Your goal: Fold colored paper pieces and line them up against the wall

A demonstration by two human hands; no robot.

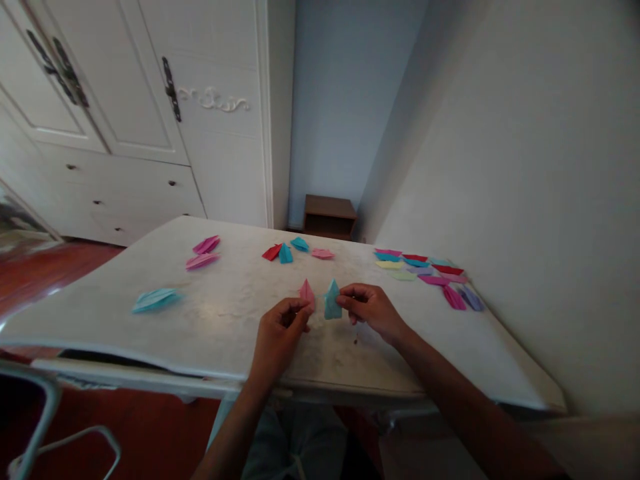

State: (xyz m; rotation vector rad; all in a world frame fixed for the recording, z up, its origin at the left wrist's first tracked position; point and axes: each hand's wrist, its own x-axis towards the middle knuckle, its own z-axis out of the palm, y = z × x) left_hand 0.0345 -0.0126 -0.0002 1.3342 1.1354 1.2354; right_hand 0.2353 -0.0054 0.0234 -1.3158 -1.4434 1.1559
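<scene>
The left hand's (284, 327) fingers pinch a pink folded paper (307, 293). Just beside it, the right hand's (367, 307) fingers grip a light-blue one (332, 303) above the table (220, 333).

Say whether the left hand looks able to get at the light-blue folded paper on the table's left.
Probably yes: no other paper lies between the left hand and the light-blue paper, though that hand holds a pink paper.
</scene>
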